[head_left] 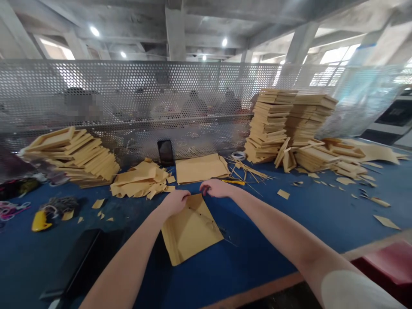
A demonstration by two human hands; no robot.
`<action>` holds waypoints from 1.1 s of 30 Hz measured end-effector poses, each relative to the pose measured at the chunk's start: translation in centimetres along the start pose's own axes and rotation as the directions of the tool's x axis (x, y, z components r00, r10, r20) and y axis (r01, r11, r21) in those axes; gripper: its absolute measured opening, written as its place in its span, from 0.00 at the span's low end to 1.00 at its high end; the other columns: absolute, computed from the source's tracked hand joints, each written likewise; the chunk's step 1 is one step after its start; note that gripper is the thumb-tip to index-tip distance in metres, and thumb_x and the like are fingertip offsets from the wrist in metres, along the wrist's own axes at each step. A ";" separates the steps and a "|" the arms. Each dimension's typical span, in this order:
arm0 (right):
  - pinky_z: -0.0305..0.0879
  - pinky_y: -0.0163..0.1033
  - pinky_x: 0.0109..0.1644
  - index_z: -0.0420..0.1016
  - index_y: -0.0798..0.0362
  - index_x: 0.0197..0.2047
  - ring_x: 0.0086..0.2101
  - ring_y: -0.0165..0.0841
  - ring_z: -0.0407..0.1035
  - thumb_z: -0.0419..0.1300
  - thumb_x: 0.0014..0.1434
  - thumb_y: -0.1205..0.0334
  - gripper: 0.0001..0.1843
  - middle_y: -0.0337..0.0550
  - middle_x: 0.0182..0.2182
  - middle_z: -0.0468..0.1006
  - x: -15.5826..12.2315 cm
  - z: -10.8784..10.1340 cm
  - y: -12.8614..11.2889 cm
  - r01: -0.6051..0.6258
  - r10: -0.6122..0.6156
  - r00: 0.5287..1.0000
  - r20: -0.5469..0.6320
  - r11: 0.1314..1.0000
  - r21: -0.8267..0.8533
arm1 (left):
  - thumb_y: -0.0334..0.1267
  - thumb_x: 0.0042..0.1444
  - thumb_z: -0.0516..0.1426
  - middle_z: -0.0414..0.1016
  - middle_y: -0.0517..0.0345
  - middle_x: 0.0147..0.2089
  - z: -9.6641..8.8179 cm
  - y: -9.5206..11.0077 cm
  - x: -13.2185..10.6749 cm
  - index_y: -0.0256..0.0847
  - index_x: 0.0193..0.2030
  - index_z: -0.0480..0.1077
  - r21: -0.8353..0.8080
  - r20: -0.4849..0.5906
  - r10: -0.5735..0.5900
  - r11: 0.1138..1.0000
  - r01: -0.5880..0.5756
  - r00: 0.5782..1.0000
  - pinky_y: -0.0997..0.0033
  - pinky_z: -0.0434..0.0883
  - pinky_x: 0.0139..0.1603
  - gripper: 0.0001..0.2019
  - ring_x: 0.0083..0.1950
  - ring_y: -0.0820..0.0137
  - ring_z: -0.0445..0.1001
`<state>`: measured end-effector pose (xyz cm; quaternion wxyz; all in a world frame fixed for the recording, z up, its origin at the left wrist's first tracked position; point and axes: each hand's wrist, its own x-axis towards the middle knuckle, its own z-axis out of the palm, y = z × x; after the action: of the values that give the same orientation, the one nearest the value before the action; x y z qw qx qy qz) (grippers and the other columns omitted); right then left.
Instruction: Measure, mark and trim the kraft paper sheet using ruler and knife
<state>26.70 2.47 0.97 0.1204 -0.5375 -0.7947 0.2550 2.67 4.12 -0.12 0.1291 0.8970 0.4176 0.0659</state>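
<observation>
A tan brown-paper sheet (193, 231) lies at a slant on the blue table before me, with creased strips along its left side and a few small dark marks. My left hand (175, 202) is closed on its far left edge, thumb and fingers together. At the far right corner, my right hand (215, 188) has its fingertips curled and pinched at the paper. Just beyond my hands rests a flat stack of brown paper (201, 168). Thin strips of paper (249, 169) and a yellow cutter knife (233, 182) lie close to my right hand.
Stacked shallow paper trays (272, 124) rise at the back right, others (80, 156) lean at the left. A phone (165, 153) stands against the perforated metal screen (206, 103). Paper scraps (141, 178), a yellow tool (41, 221) and a black case (77, 257) lie leftward.
</observation>
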 end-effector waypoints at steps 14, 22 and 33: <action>0.63 0.34 0.35 0.77 0.55 0.34 0.28 0.29 0.69 0.64 0.54 0.67 0.03 0.36 0.27 0.76 0.7 1.5 1.2 -0.005 -0.024 0.993 0.120 0.972 0.235 | 0.66 0.39 0.69 0.73 0.47 0.61 -1.1 1.3 0.4 0.44 0.69 0.64 0.078 0.270 0.137 0.983 -0.164 0.953 0.55 0.74 0.51 0.52 0.54 0.48 0.77; 0.58 0.32 0.24 0.78 0.54 0.36 0.19 0.27 0.64 0.62 0.54 0.61 0.07 0.32 0.18 0.72 -0.1 0.2 1.4 -0.134 0.023 0.937 0.349 0.946 0.295 | 0.55 0.42 0.73 0.72 0.47 0.63 -1.8 1.5 0.8 0.44 0.72 0.59 0.207 0.308 0.133 0.957 -0.203 0.942 0.60 0.73 0.52 0.52 0.57 0.51 0.77; 0.54 0.32 0.21 0.71 0.53 0.25 0.16 0.25 0.62 0.59 0.52 0.67 0.05 0.33 0.17 0.70 -0.3 -0.7 0.7 -0.255 0.148 0.884 0.444 0.948 0.192 | 0.30 0.64 0.56 0.73 0.49 0.52 -2.1 4.0 0.3 0.40 0.55 0.70 0.533 0.183 0.073 0.831 -0.161 0.980 0.65 0.72 0.32 0.13 0.36 0.62 0.80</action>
<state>27.66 2.61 1.20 -0.0171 -0.5303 -0.7035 0.4729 5.31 2.22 3.07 -0.1037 0.9228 0.3520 -0.1175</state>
